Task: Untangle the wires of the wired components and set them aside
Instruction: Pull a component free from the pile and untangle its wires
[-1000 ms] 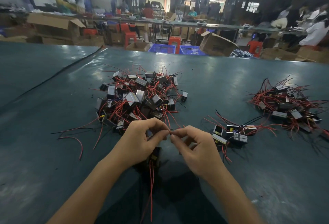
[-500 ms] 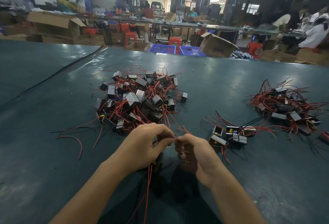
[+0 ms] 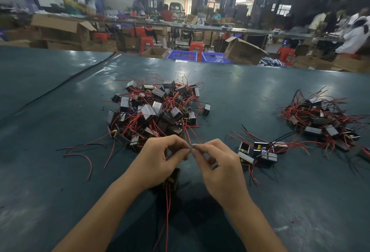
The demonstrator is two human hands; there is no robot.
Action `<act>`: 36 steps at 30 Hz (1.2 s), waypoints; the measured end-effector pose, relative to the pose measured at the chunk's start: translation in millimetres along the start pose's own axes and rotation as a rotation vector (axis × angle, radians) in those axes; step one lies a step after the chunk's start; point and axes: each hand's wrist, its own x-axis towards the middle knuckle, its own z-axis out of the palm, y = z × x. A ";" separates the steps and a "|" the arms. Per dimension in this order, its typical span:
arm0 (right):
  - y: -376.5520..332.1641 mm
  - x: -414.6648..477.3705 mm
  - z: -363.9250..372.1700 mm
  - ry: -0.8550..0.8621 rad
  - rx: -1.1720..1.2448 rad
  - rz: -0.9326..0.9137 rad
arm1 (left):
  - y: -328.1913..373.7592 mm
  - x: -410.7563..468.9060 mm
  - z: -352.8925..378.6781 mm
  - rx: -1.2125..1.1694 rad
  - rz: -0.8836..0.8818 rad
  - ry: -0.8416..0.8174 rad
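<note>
A large tangled pile of small black wired components (image 3: pixel 154 111) with red and black leads lies on the green table just beyond my hands. My left hand (image 3: pixel 160 159) and my right hand (image 3: pixel 218 163) meet fingertip to fingertip, each pinching a thin wire end. Below my left hand hangs a black component (image 3: pixel 173 178), half hidden by the palm, its red wires (image 3: pixel 167 211) trailing toward me. A small group of separated components (image 3: pixel 258 152) sits to the right of my right hand. A second heap of components (image 3: pixel 324 119) lies at the far right.
The green table (image 3: pixel 60 181) runs wide to the left, with loose red and black wires (image 3: pixel 84 153) lying on it. A black seam (image 3: pixel 66 80) crosses the table at the left. Beyond the far edge are cardboard boxes (image 3: pixel 242 51), blue crates and people at benches.
My hands dropped and closed tightly together half a second ago, then lifted again; the fingertips now pinch the wire slightly further from me. The hanging component stays under my left hand.
</note>
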 end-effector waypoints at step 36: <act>-16.5 9.4 -4.5 -0.220 0.771 0.996 | 2.2 -1.3 1.8 0.141 0.091 0.008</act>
